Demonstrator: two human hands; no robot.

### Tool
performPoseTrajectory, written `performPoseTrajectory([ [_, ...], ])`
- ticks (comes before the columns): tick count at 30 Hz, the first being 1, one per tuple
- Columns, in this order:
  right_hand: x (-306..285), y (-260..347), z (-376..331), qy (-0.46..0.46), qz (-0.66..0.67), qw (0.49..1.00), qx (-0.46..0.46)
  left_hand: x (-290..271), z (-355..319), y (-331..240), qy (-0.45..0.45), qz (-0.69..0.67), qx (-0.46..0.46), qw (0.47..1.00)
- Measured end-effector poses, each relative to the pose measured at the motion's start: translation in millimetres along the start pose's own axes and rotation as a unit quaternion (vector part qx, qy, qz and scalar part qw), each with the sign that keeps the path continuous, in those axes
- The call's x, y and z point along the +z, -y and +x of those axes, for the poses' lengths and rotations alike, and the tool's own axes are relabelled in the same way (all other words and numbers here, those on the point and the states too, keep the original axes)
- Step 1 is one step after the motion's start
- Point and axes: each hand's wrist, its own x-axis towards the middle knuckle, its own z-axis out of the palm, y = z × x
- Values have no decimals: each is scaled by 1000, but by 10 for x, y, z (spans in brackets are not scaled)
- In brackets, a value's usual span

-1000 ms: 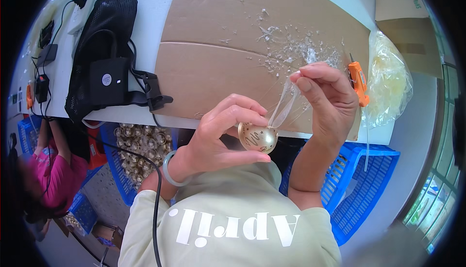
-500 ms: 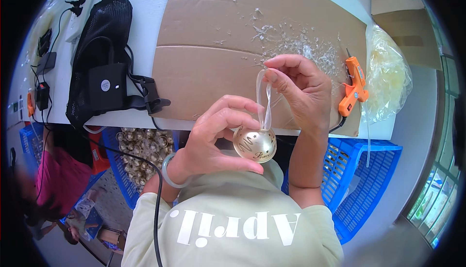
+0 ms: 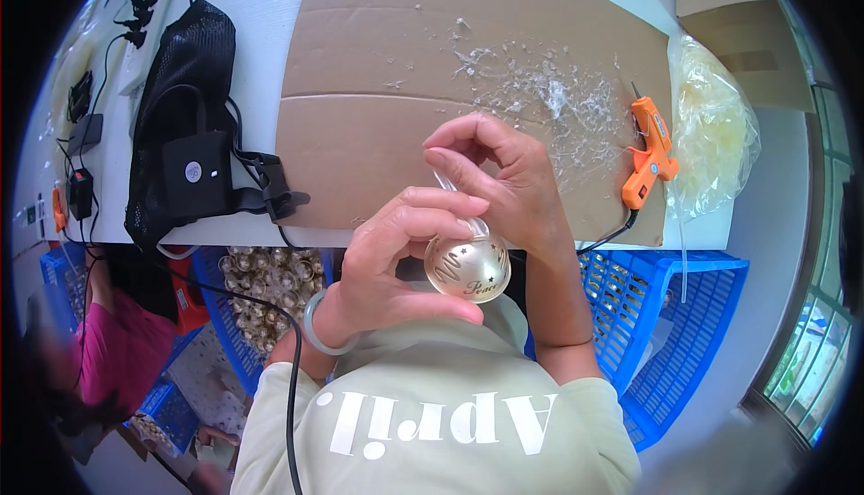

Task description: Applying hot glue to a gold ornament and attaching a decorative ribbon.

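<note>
A shiny pale gold ball ornament (image 3: 472, 270) with dark printed stars and lettering hangs just past the table's near edge. My left hand (image 3: 382, 261) is closed on it, the fingertips near its top and the thumb stretched along its underside. From the ball's top rises a thin whitish ribbon loop (image 3: 445, 181). Thumb and forefinger of my right hand (image 3: 508, 175) pinch the loop's upper end, while the other fingers curl behind. Part of the ribbon is covered by my left fingertips.
Cardboard (image 3: 378, 153) covers the table, littered with glue strings (image 3: 558, 99). An orange glue gun (image 3: 650, 153) lies at its right edge by a plastic bag (image 3: 715, 135). Blue crates (image 3: 621, 306) stand below; the left one holds ornaments (image 3: 270, 283). A black cable (image 3: 243, 299) crosses left.
My right hand has come left and slightly down with the ribbon, which now leans left and shows less. The ball has turned a little, showing more of its lettering.
</note>
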Motion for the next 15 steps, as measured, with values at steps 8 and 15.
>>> performPoseTrajectory([
  [8,-614,-161,-446,-398,-374,838,17,-55,-17,-5,-67,-54,-30,996],
  [15,-1129,-446,-789,-435,-490,748,108,-94,2,29,-96,-37,-45,994],
])
